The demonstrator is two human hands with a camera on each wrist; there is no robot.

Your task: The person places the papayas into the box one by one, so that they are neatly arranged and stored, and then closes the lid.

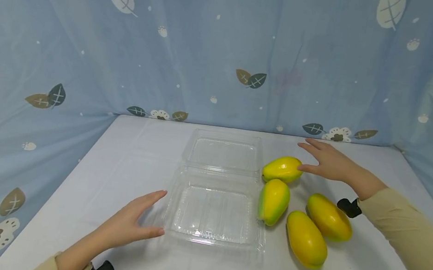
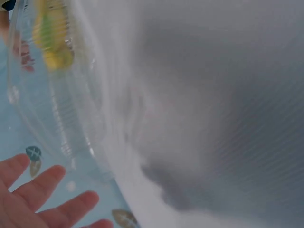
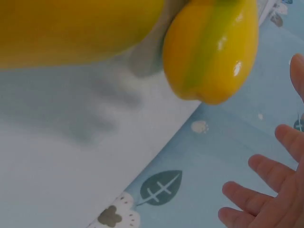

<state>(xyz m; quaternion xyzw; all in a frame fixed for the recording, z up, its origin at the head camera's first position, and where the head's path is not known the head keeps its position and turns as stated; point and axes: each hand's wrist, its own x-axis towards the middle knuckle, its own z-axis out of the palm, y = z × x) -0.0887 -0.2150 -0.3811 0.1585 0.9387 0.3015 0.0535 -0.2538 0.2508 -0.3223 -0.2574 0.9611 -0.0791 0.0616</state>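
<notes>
Head view: clear container [image 1: 213, 214] on desk [image 1: 142, 152], its lid [image 1: 224, 154] open toward the far edge. Left hand [image 1: 124, 225] spread wide beside container's left side. Right hand [image 1: 329, 161] spread wide near far right corner, close by farthest yellow-green fruit [image 1: 281, 169]; contact unclear. Second fruit [image 1: 274, 202] at container's right rim; two more fruits [image 1: 306, 240] nearer desk's right edge.

Right hand [image 3: 287, 199], spread wide, at the right edge! Up top, a green-streaked yellow fruit [image 3: 211, 52], nearest it; further left, a cropped yellow fruit [image 3: 71, 31], making 2! White tabletop [image 3: 85, 166] below, blue leaf-print cloth [image 3: 223, 142] alongside.
</notes>
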